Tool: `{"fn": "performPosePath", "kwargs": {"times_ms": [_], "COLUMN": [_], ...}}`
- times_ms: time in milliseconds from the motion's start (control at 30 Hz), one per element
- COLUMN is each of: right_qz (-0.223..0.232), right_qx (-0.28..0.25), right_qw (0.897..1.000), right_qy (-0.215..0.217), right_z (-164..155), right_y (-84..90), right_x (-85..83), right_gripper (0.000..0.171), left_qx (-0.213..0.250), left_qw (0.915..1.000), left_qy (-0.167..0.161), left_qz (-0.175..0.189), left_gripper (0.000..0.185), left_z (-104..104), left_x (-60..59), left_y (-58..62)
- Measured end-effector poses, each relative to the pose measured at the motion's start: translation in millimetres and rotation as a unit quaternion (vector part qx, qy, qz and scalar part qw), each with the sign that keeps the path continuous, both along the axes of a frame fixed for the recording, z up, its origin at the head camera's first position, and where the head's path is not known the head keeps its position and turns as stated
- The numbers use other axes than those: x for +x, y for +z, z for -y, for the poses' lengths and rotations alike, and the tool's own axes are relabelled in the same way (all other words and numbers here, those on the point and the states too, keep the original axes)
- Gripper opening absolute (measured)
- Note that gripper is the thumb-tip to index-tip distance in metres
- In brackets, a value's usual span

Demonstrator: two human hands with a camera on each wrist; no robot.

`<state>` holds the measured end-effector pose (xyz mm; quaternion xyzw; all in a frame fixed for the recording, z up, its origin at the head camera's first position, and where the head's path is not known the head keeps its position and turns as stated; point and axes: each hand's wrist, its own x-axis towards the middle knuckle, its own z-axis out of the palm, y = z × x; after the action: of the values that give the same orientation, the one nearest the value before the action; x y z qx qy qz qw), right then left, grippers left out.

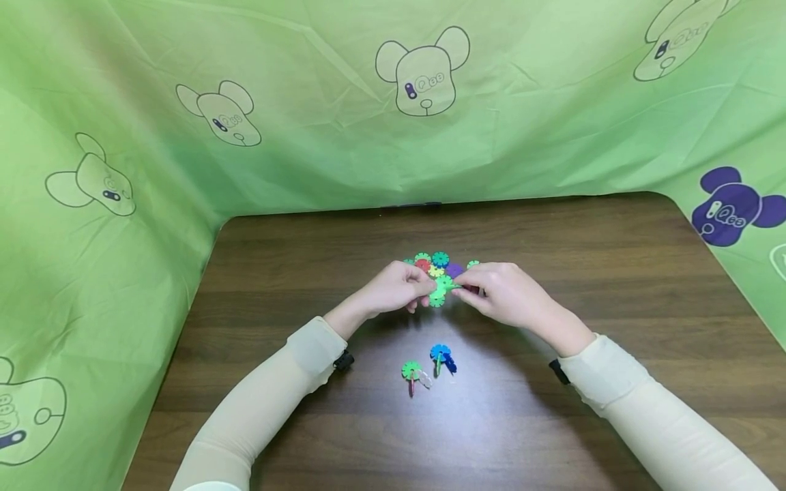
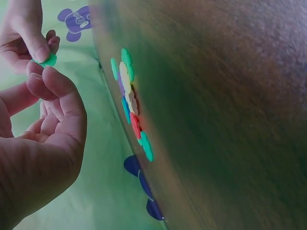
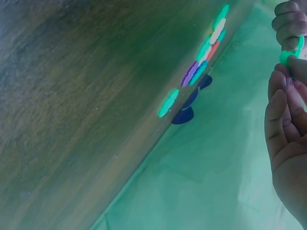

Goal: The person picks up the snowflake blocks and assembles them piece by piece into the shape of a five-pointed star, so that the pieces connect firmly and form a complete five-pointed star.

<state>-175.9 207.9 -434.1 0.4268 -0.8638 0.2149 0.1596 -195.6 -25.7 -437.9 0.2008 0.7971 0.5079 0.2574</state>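
Observation:
My left hand (image 1: 398,288) pinches a bright green notched plastic disc (image 1: 445,281) above the table. From the other side, my right hand (image 1: 505,293) grips a green piece (image 1: 456,286) seen nearly edge-on, meeting that disc. The fingertips of both hands come close together in the left wrist view, around a green disc (image 2: 50,61). Fingers cover much of the green pieces (image 3: 289,55) in the right wrist view, so how they join cannot be told. Behind the hands lie several loose discs, among them a teal disc (image 1: 440,259), a red disc (image 1: 422,264) and a purple disc (image 1: 454,270).
Nearer on the wooden table (image 1: 295,436) stand two small joined clusters. One has a green disc (image 1: 411,369) with a reddish and a clear piece; the other has a blue disc (image 1: 439,352) with green and dark blue pieces. A green curtain (image 1: 319,157) borders the table.

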Motion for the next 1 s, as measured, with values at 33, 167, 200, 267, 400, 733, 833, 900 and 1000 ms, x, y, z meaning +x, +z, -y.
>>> {"fn": "performPosePath", "kwargs": {"times_ms": [33, 167, 200, 267, 400, 733, 833, 900, 1000], "right_qz": [-0.004, -0.021, -0.026, -0.039, -0.067, -0.098, -0.082, -0.057, -0.001], "right_qx": [0.002, 0.011, 0.013, 0.017, 0.018, 0.01, 0.013, 0.025, 0.063], "right_qw": [1.0, 1.0, 0.999, 0.999, 0.997, 0.994, 0.996, 0.998, 0.998], "right_qy": [0.002, 0.011, 0.013, 0.021, 0.037, 0.05, 0.043, 0.032, 0.003], "right_z": [0.2, 0.6, 0.8, 1.4, 3.3, 5.0, 5.3, 5.2, 0.4], "right_y": [0.0, -0.8, -0.9, -1.8, -4.1, -13.6, -14.7, -15.2, -15.2], "right_x": [0.1, 1.1, 1.5, 2.6, 4.8, 4.4, 3.9, 3.1, 0.4], "right_gripper": [0.009, 0.009, 0.009, 0.009, 0.023, 0.049, 0.031, 0.017, 0.017], "left_qx": [-0.002, -0.006, -0.007, -0.006, 0.0, 0.007, -0.004, -0.018, -0.037], "left_qw": [1.0, 0.9999, 0.9999, 0.9998, 0.9999, 1.0, 1.0, 0.9997, 0.9991], "left_qy": [-0.002, -0.009, -0.011, -0.014, -0.013, 0.001, 0.0, -0.001, -0.002], "left_qz": [-0.001, -0.006, -0.007, -0.009, -0.005, 0.005, -0.007, -0.015, -0.019], "left_gripper": [0.032, 0.03, 0.029, 0.028, 0.024, 0.021, 0.021, 0.022, 0.023], "left_z": [-0.3, -1.5, -1.6, -1.6, -2.5, -9.0, -7.6, -5.0, -0.7], "left_x": [-0.3, -0.7, -0.4, 0.0, 1.3, 2.4, 2.4, 2.6, 3.2], "left_y": [-0.7, -2.2, -1.9, -2.1, -2.9, -7.9, -9.7, -11.6, -15.2]}}
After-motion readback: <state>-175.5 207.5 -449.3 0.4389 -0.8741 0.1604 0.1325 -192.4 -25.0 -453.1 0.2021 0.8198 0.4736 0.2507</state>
